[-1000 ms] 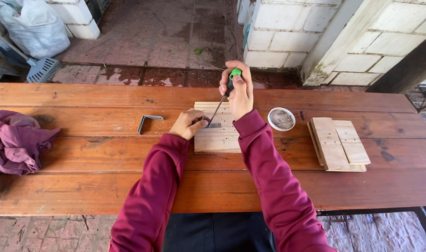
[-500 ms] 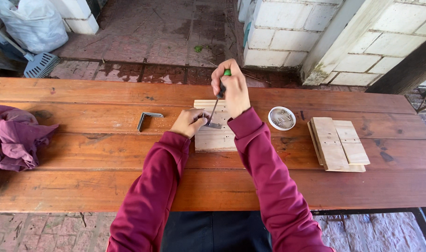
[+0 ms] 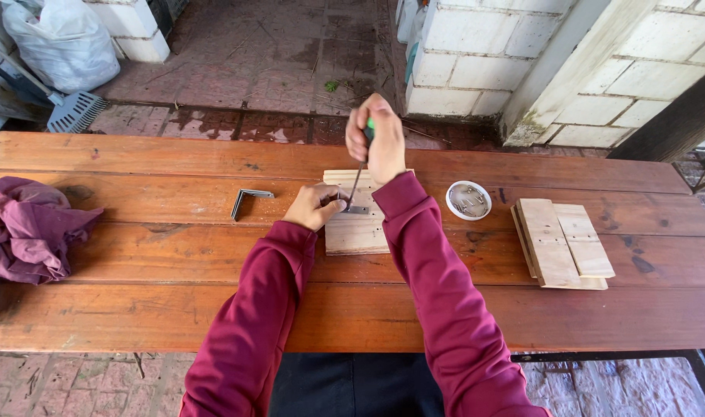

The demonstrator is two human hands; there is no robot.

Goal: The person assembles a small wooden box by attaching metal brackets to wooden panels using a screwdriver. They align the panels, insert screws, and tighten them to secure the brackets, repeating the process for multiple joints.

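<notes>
Head view: right hand [image 3: 379, 143] still upright on screwdriver [image 3: 360, 171]; left hand [image 3: 315, 205] unmoved.

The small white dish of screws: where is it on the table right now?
In the head view the white dish sits on the wooden table, right of the person's right hand, between the pale board being worked on and the stacked boards.
</notes>
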